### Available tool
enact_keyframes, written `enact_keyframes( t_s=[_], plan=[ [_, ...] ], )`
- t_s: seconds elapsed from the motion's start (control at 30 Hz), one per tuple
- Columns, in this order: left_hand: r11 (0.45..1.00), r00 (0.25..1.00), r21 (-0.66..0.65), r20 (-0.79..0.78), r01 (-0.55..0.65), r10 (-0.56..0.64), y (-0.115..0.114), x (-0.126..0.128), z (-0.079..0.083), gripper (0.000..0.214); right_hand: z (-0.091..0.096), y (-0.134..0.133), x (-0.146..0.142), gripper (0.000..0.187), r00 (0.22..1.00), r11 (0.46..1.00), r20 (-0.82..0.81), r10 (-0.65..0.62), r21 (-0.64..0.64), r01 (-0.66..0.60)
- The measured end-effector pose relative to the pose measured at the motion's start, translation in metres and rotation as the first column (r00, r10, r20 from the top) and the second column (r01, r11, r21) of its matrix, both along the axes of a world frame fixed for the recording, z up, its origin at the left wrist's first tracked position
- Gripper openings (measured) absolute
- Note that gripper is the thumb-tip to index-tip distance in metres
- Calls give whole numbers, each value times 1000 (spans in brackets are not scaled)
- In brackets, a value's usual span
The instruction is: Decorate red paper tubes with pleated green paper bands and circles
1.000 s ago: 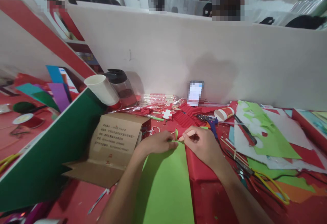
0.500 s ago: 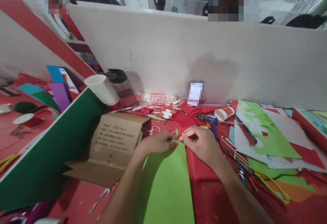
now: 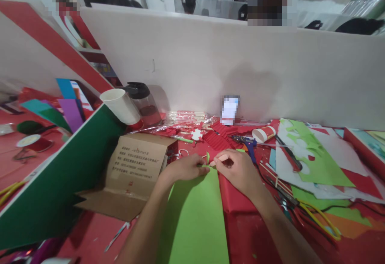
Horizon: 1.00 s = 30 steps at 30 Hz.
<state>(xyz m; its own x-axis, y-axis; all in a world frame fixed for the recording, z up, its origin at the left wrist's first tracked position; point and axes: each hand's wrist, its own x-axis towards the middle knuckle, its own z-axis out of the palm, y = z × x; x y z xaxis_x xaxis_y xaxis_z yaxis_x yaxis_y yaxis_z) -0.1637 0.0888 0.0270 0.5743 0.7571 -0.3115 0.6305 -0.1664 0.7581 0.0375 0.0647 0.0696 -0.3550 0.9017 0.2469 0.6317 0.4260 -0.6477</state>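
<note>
A long light green sheet [image 3: 195, 220] stretches from the bottom of the view to my hands. My left hand [image 3: 188, 167] is closed at its far edge, thumb and fingers pressed together on the sheet. Close beside it, my right hand [image 3: 237, 169] is pinched, fingertips meeting the left ones near the sheet's far right corner. Whatever is between the right fingertips is too small to make out. A small green leaf-shaped piece [image 3: 207, 157] sticks up between the two hands. Under the sheet's right side lies a red covered block [image 3: 236, 200].
An opened cardboard box [image 3: 132, 163] and a green board [image 3: 60, 187] stand left. A white cup [image 3: 120, 105] and a jug [image 3: 147, 107] are behind. At right lie a blue glue gun [image 3: 250, 147], yellow-handled pliers [image 3: 321, 220], a cutter knife [image 3: 288, 153] and cut green paper [image 3: 327, 163].
My hands and the sheet hold nearly the same place. Only the camera view has shifted very slightly.
</note>
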Motion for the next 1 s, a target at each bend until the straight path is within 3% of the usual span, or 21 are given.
enact_keyframes(
  t_s=[0.7, 0.9, 1.0],
  plan=[
    [1000, 1000, 0, -5, -5, 5, 0, 0, 3, 38, 3, 2, 0, 17, 1000, 998, -12, 29, -55, -29],
    [1000, 1000, -19, 2, -15, 15, 0, -1, 5, 39, 10, -1, 3, 15, 981, 998, -193, -4, -54, -6],
    [1000, 999, -25, 33, -15, 16, 0, -3, 6, 40, 14, -5, 14, 23, 961, 997, -270, -56, -70, 38]
  ],
)
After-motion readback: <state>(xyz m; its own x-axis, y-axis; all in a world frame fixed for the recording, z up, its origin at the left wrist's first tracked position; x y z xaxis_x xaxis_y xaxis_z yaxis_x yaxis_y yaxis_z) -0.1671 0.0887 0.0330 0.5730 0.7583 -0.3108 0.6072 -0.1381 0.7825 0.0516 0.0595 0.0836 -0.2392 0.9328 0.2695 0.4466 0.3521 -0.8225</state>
